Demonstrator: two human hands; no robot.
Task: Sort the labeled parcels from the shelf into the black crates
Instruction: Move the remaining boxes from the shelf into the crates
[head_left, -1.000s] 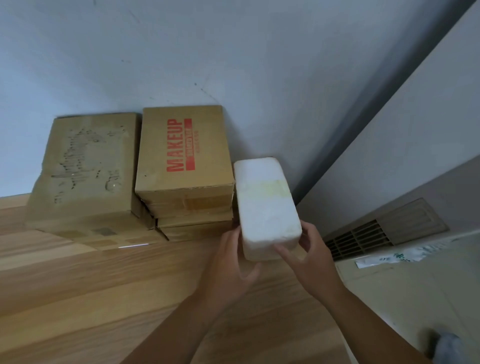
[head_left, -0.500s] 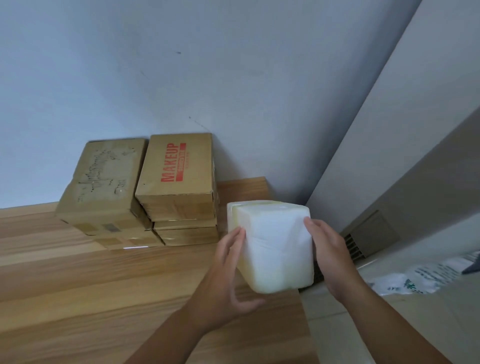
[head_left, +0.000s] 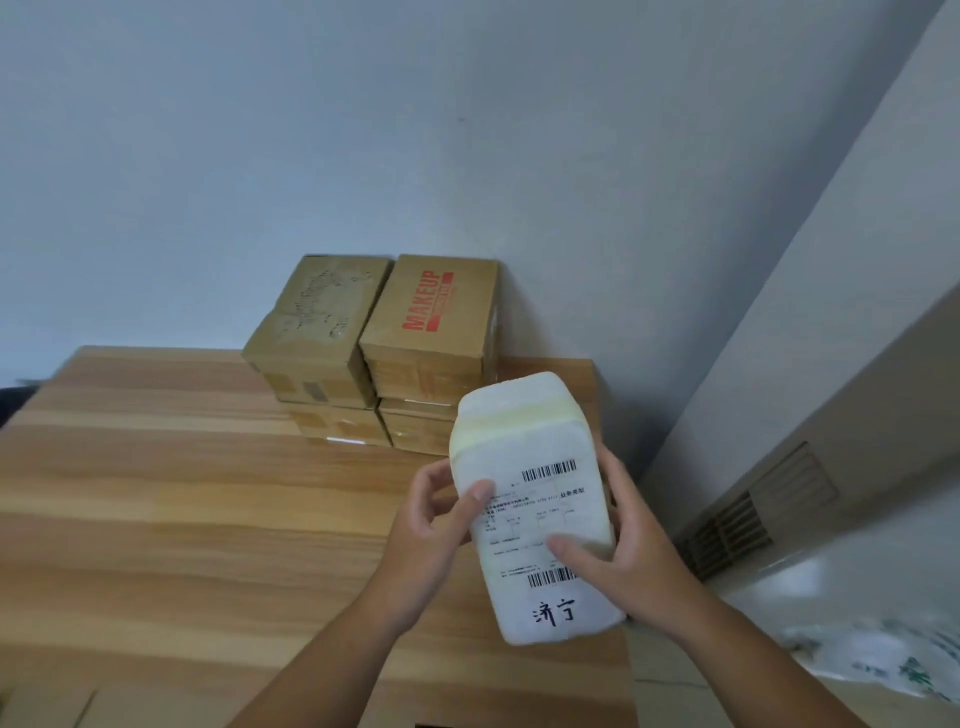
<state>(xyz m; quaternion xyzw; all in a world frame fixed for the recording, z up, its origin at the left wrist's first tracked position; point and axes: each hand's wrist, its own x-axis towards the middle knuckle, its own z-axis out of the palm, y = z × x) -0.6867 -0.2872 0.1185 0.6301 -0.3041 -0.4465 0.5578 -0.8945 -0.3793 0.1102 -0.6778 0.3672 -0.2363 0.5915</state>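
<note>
I hold a white foam parcel above the right end of the wooden shelf top. Its face with a shipping label, two barcodes and black handwritten characters is turned up toward me. My left hand grips the parcel's left side with the thumb on the label. My right hand grips its right side, thumb across the label's lower part. Behind it, against the wall, stand stacked brown cardboard parcels: one printed MAKEUP in red and a scuffed one to its left. No black crates are in view.
A grey wall rises behind the shelf, with a corner to the right. Lower right shows a wall vent grille and white printed plastic bags on the pale floor. Cardboard edges show at the bottom left.
Both hands lifted the white parcel off the shelf, pulled it toward me and turned it so the labeled face shows. The view pulled back from the stacked boxes.
</note>
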